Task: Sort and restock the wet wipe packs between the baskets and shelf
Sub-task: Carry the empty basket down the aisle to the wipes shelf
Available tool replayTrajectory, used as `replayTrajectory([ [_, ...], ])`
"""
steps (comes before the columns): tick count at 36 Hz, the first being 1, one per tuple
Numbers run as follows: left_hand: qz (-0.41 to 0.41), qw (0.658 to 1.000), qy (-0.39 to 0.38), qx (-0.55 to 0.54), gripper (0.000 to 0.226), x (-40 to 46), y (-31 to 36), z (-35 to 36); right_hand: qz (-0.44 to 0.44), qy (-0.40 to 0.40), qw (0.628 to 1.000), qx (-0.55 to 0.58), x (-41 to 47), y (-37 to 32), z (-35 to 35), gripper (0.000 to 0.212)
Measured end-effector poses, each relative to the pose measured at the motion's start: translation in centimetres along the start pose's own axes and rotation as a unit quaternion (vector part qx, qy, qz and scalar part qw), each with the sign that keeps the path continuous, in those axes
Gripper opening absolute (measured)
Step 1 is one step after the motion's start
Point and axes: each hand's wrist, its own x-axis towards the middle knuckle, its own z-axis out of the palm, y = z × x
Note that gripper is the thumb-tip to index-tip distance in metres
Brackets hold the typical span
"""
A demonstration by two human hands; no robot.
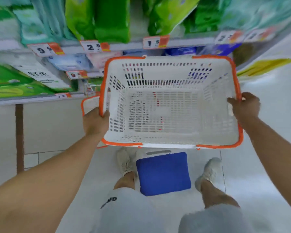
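Note:
A white slotted basket with an orange rim (168,145) hangs in the air in front of me, and nothing lies inside it. My left hand (95,122) grips its left rim, thumb inside. My right hand (245,106) grips its right rim. Part of a second orange-rimmed basket (89,104) shows behind the left edge of the held one. Green and teal wet wipe packs (111,17) stand on the upper shelf, with more green packs (15,84) on a lower shelf at left.
Price tags (155,42) run along the shelf edges. A blue square cushion (163,173) lies on the white tiled floor between my feet. A brown post (19,138) stands under the left shelf. Open floor lies to the right.

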Motion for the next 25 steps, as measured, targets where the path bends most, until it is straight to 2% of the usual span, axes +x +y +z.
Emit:
replayTrajectory([
  [2,0.022,1.0,-0.021,0.001,0.025,-0.5,4.2,2.6,0.011,0.033,0.999,0.015,2.8,2.5,-2.2,0.032],
  [6,0.026,0.995,-0.093,0.022,0.029,-0.4,10.4,9.6,0.024,0.043,0.999,0.025,9.8,8.3,-4.1,0.019],
  [12,0.017,0.977,-0.204,0.053,0.02,0.1,16.7,22.5,0.055,0.037,0.997,0.044,22.4,17.7,-1.6,0.027],
  [16,-0.006,0.975,-0.218,0.039,0.031,0.1,18.7,30.7,0.062,0.021,0.997,0.044,29.1,23.0,1.2,0.024],
  [21,-0.033,0.976,-0.213,0.029,0.033,1.9,19.4,38.2,0.055,-0.027,0.998,0.028,35.2,26.8,6.3,0.018],
  [25,-0.018,0.969,-0.219,0.111,0.04,4.9,18.3,42.8,0.059,-0.104,0.993,0.0,38.3,28.4,11.6,0.023],
])
